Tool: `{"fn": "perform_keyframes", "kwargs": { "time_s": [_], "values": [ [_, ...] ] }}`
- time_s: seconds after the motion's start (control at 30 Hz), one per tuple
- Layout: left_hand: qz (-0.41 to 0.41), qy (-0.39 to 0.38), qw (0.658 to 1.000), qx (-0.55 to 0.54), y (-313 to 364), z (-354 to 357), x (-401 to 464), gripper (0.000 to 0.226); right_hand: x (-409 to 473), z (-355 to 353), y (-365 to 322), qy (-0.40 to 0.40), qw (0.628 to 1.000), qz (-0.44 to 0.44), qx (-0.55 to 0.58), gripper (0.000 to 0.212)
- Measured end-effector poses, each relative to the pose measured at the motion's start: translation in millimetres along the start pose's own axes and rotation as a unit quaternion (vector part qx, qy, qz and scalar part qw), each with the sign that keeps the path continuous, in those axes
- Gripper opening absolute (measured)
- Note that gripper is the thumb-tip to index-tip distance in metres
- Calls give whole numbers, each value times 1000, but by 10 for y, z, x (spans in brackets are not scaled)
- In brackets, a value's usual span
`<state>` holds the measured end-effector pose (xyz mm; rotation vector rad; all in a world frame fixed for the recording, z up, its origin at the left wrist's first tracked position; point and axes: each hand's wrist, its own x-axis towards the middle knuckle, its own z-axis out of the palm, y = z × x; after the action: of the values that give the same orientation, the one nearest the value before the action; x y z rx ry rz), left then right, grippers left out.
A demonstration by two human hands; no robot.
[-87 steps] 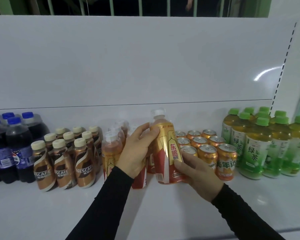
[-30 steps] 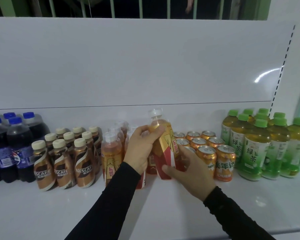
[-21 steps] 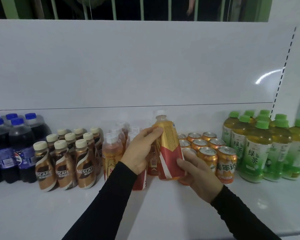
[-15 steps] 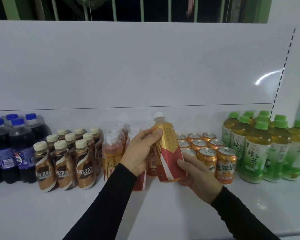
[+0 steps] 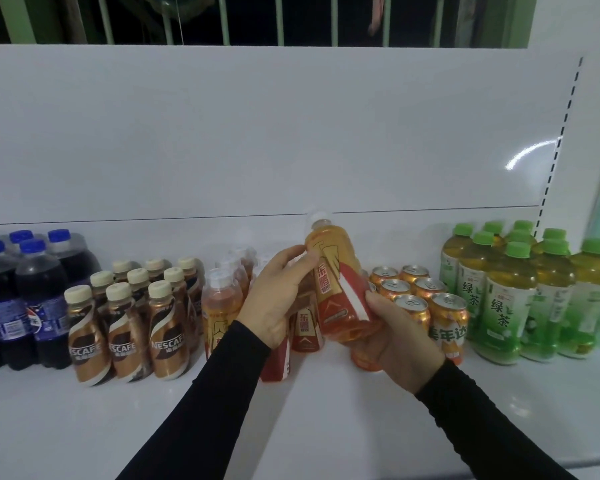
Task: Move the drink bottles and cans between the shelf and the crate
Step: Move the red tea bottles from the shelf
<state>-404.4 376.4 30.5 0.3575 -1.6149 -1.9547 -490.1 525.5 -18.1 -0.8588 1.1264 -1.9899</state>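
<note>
You hold the orange bottle (image 5: 336,289) just above the shelf (image 5: 291,410), cap tilted back-left: left hand (image 5: 274,299) wrapped round its upper body, right hand (image 5: 395,337) cupping its base, nearer the cans (image 5: 416,299).

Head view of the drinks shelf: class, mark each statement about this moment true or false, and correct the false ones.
1. Both hands hold the red-and-gold energy drink bottle. True.
2. That bottle stands upright on the shelf. False: it is tilted and held.
3. The green tea bottles stand right of the orange cans. True.
4. The Nescafe bottles have blue caps. False: cream caps.
5. The left hand rests flat on the shelf. False: it grips the bottle.
</note>
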Motion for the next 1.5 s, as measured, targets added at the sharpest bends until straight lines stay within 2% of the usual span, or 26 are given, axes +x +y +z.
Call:
{"fn": "perform_keyframes", "kwargs": {
  "time_s": [0.1,0.3,0.37,0.5,0.6,0.67,0.7,0.8,0.83,0.97,1.17,1.27,1.3,1.37,1.43,1.5],
  "values": [
    [-2,-18,1000,17,3,7,-30,39,28,-19,-33,11,999,10,49,50],
    [4,-18,1000,19,7,27,-35,40,62,-64,-51,19,999,19,33,54],
    [13,-17,999,39,23,41,-37,49,75,-78,-61,23,1000,15,0,54],
    [28,-16,995,98,71,112,-8,80,79,-17,-136,25,989,-28,-142,47],
    [10,4,995,94,152,125,60,82,21,61,-243,6,979,-77,-186,43],
    [-16,3,998,62,234,128,80,74,-47,126,-310,-16,959,-134,-248,39],
    [-30,2,999,40,272,134,77,66,-72,145,-321,-21,944,-154,-291,47],
    [-70,14,997,-30,348,173,54,37,-45,95,-263,21,877,-177,-447,106],
    [-83,16,995,-46,360,194,43,32,-31,76,-249,34,856,-188,-480,114],
    [-105,16,992,-67,364,238,14,31,29,28,-234,77,829,-240,-499,104],
    [-101,1,992,-74,386,242,-34,55,54,19,-193,90,824,-263,-493,103],
    [-92,-2,993,-72,366,220,4,40,65,3,-171,87,830,-259,-487,104],
    [-82,-1,995,-64,359,214,19,34,58,1,-171,83,846,-242,-469,105],
    [-54,-2,998,-35,337,186,58,40,25,41,-202,62,903,-195,-378,101],
    [-25,-21,999,-6,316,163,70,54,14,73,-266,43,939,-153,-306,71],
    [-1,-48,999,24,286,144,70,65,44,67,-325,15,954,-117,-276,35]
  ]
}}
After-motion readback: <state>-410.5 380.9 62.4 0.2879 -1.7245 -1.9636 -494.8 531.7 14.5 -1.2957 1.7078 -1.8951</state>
